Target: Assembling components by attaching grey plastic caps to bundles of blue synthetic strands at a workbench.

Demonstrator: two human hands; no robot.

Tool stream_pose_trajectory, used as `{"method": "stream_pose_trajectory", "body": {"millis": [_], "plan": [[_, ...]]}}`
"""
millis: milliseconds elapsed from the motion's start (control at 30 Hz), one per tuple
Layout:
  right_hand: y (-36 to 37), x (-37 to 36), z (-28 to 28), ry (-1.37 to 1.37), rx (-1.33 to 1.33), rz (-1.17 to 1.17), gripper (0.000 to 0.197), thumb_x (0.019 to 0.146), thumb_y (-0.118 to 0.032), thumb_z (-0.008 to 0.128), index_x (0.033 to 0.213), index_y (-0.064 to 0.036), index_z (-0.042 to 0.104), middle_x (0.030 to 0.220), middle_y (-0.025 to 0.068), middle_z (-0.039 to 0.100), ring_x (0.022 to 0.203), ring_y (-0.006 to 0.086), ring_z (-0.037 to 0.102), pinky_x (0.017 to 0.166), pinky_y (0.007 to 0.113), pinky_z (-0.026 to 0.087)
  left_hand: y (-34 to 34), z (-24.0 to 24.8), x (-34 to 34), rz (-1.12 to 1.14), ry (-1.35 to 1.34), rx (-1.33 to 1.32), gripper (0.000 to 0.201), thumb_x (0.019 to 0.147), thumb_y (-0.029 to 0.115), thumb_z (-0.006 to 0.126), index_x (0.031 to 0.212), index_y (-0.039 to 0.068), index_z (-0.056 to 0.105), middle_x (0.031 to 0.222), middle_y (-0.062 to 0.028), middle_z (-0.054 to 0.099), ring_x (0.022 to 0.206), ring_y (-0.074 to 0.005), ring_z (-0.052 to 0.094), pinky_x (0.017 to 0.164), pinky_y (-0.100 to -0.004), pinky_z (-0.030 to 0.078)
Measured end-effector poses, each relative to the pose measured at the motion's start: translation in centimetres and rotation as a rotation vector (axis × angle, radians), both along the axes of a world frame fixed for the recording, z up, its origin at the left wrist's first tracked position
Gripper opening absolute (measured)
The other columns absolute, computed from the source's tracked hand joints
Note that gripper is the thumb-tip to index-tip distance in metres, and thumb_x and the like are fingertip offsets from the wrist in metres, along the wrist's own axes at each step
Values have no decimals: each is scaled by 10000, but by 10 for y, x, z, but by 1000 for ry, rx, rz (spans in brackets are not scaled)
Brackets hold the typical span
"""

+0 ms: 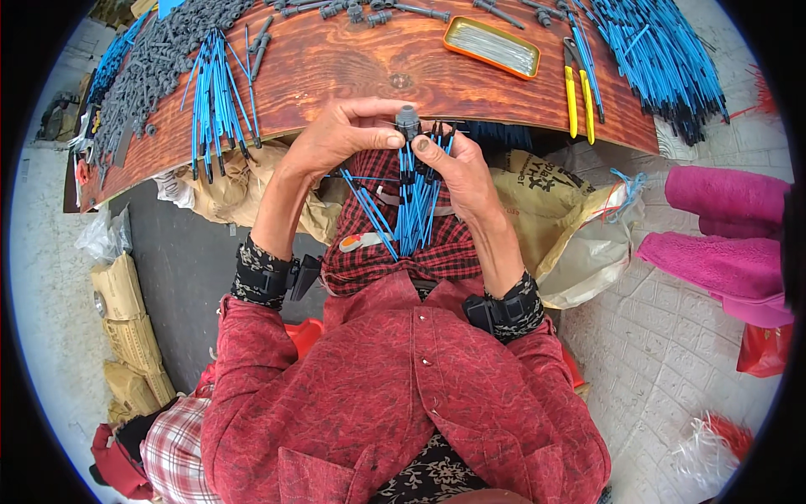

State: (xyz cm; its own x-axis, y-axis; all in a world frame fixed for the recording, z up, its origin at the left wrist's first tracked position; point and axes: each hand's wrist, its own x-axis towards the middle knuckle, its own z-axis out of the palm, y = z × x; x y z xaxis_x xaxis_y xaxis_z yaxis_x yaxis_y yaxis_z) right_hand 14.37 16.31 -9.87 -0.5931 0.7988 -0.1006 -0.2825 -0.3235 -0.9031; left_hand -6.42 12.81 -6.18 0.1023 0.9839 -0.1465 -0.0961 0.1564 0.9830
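Over my lap, at the table's front edge, a ribbed grey plastic fitting (407, 118) stands upright. My left hand (344, 139) is closed on it, with the forefinger across its far side and the thumb at its near side. My right hand (460, 172) is closed around several thin blue tubes with black tips (440, 132), its thumb pressed near the fitting's lower end. More blue tubes (411, 214) lie on the dark red checked cloth (453, 262) on my lap. Whether a tube enters the fitting is hidden by my fingers.
The wooden table (336, 80) holds grey fittings (159, 80), a fan of blue tubes (220, 101), a tin of thin metal pins (492, 48), yellow-handled pliers (579, 92) and a large blue tube pile (663, 63). Sacks (546, 202) hang below the edge. Pink towels (722, 227) are at right.
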Motion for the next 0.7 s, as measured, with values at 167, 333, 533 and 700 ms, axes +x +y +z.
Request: {"method": "stream_pose_trajectory", "body": {"millis": [167, 333, 533, 700], "plan": [[-1, 7, -1, 31, 29, -5, 300, 950, -212, 701, 1182, -29, 654, 1014, -7, 667, 885, 58, 595, 810, 247, 506, 1, 7, 4, -38, 117, 72, 391, 826, 83, 793, 1198, 4, 701, 1080, -64, 697, 962, -132, 656, 905, -277, 517], [-7, 15, 1, 59, -43, 10, 305, 948, -200, 698, 1204, -41, 648, 1073, 2, 677, 945, 67, 609, 854, 251, 502, -1, 14, 10, -99, 49, 126, 349, 805, 93, 811, 1135, 8, 734, 949, -36, 657, 896, -125, 640, 842, -270, 511], [-6, 25, 0, 100, -75, 77, 376, 931, -247, 718, 1233, -43, 628, 1121, 21, 671, 1002, 100, 616, 912, 291, 487, -9, 11, 21, -71, 101, 206, 329, 776, 0, 805, 1094, -21, 725, 1022, -49, 629, 896, -134, 660, 778, -241, 553], [-6, 29, -5, 89, -79, 81, 422, 915, -284, 732, 1231, -29, 618, 1092, 14, 664, 970, 102, 617, 885, 292, 494, -8, 13, 24, -63, 208, 254, 308, 758, 42, 829, 1048, -12, 742, 972, -27, 633, 857, -110, 621, 743, -246, 508]]}}
